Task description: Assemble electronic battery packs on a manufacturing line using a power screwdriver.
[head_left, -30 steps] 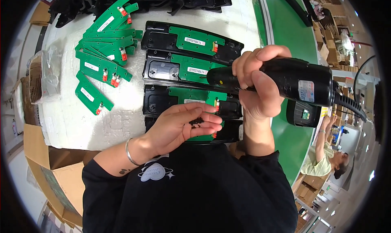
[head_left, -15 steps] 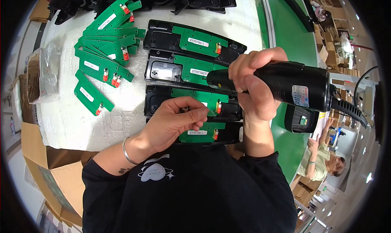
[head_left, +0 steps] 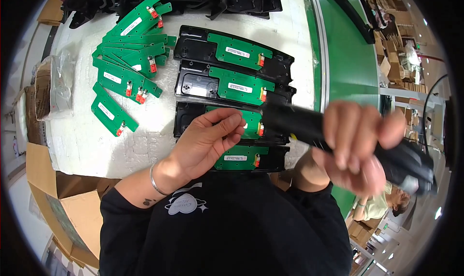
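Note:
My right hand, smeared by motion, is wrapped round a black electric screwdriver. The tool is tilted, its tip end near the right part of the third black plastic housing. Over that housing's green circuit board is my left hand, thumb and fingers pinched together; whatever they hold is too small or hidden to make out. Farther away lie a second housing and a top housing, each with a green board in it. The nearest housing is partly covered by my left hand.
Loose green circuit boards with red-and-white connectors overlap on the white foam surface at left. Black plastic parts are heaped at the far edge. An open cardboard box stands near left. Another person is at the right.
My right hand has swung the screwdriver right and toward me, off the second housing's board. My left hand stays over the third housing, fingers still pinched.

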Demonstrator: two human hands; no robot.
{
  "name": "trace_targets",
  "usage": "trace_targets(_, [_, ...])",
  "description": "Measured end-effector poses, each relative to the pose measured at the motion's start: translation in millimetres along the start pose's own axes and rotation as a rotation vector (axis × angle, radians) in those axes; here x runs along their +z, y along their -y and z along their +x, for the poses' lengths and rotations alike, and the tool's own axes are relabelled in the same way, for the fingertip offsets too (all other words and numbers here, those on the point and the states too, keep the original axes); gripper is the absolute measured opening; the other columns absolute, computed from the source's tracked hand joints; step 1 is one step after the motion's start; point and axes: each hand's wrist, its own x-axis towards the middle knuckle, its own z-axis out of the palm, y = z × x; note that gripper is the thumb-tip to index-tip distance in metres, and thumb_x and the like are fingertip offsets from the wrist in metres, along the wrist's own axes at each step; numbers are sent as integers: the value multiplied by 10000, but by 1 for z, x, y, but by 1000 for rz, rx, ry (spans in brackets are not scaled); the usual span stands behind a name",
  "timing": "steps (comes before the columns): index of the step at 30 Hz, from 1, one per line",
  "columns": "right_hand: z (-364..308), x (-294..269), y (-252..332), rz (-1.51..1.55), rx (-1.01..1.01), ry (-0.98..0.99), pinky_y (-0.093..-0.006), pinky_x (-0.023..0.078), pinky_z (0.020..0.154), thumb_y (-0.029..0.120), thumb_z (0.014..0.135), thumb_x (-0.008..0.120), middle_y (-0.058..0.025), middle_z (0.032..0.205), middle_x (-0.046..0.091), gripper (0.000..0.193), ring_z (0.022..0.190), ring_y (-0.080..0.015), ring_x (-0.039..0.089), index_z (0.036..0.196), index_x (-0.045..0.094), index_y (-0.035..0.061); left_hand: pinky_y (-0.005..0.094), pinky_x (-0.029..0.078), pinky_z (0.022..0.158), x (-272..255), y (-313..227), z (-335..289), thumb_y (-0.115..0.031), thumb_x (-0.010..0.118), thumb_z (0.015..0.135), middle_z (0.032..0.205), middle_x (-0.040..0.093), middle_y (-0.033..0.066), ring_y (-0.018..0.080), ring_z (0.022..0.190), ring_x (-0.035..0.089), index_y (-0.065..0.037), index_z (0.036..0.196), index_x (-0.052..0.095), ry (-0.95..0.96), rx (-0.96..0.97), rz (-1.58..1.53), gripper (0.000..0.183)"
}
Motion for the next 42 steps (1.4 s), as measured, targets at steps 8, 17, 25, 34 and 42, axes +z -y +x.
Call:
trace_targets(8, [-9, 11, 11, -52, -106, -10, -163, 427, 513, 63, 655, 610, 52, 539, 538, 268, 453, -47, 517, 871, 457, 103, 207, 483, 706, 0, 5, 1, -154, 542, 883, 869, 603, 30, 96, 776, 571, -38, 980, 590, 107, -5, -121, 159])
trace_targets(17, [-7, 19, -2, -41, -32, -30, -181, 382, 503, 80, 690, 599, 66, 555, 497, 235, 472, -44, 485, 872, 454, 119, 237, 476, 776, 5, 6, -2, -215, 497, 910, 988, 594, 72, 141, 889, 578, 0, 1058, 554, 48, 18, -66, 266])
trace_targets(25, [1, 0, -66, -71, 44, -146, -243, 387, 489, -43, 699, 528, -45, 628, 468, 279, 514, -108, 442, 946, 408, 8, 319, 466, 882, 0, -3, -13, -165, 374, 951, 1103, 555, 187, 264, 1016, 565, 67, 1163, 470, 99, -104, 121, 328])
trace_targets(34, [7, 8, -71, -248, 169, -231, -284, 336, 498, 57, 683, 486, -33, 559, 406, 227, 455, -114, 352, 900, 427, 29, 237, 484, 733, -4, -6, -15, -152, 420, 940, 947, 601, 100, 162, 850, 598, -28, 1027, 497, 128, -49, 214, 170])
trace_targets(42, [9, 2, -77, -241, 174, -144, -187, 393, 502, -75, 645, 555, -52, 622, 533, 206, 520, -69, 481, 827, 480, -15, 232, 495, 741, -12, -11, -14, -89, 549, 873, 912, 610, 75, 138, 833, 600, -16, 1007, 564, 47, 34, 114, 153])
